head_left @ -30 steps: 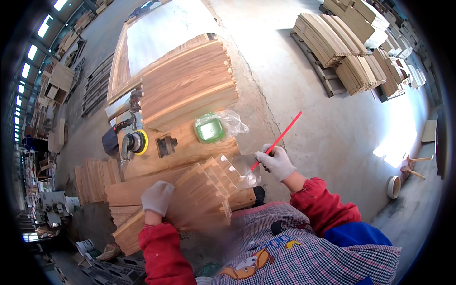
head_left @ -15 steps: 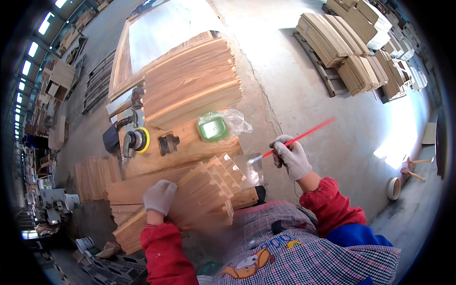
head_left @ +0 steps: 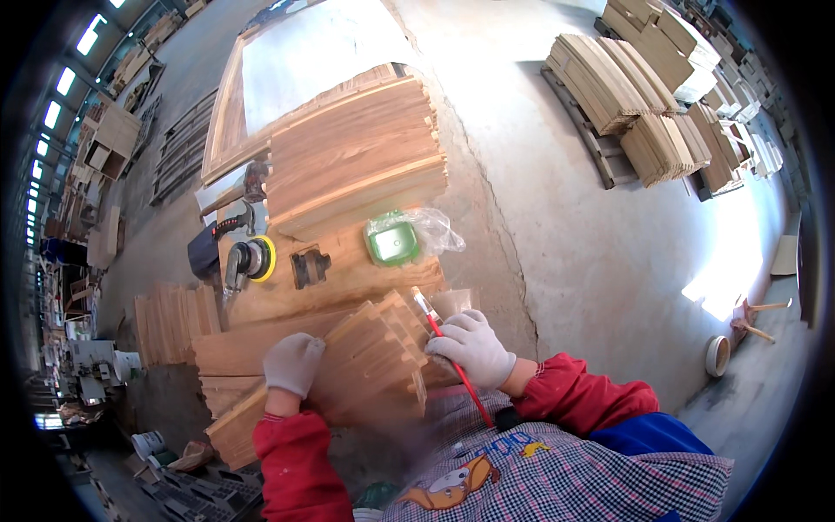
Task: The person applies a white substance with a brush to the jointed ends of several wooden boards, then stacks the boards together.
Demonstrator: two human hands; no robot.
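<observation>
My left hand [head_left: 294, 361], in a white glove, grips the edge of a wooden board [head_left: 370, 348] with notched ends, which lies at an angle over other boards. In my right hand [head_left: 474, 348], also gloved, is a paintbrush [head_left: 464, 380] with a red handle. Its pale bristles point away from me and are close to the board's notched right end; whether they touch cannot be made out. Beyond the board stands a green square tub [head_left: 393, 243] with white contents, with a clear plastic bag [head_left: 441, 230] beside it.
A sander [head_left: 250, 259] with a yellow-rimmed pad lies at the left of the wooden worktop [head_left: 357, 277], near a dark metal block [head_left: 310, 266] and a hammer [head_left: 252, 183]. Stacked notched boards [head_left: 352, 157] rise behind. Pallets of timber [head_left: 609, 83] stand at the far right.
My right hand has moved left and nearer to me, turning the brush from pointing left to pointing away, its tip now by the notched end. My left hand stays on the board.
</observation>
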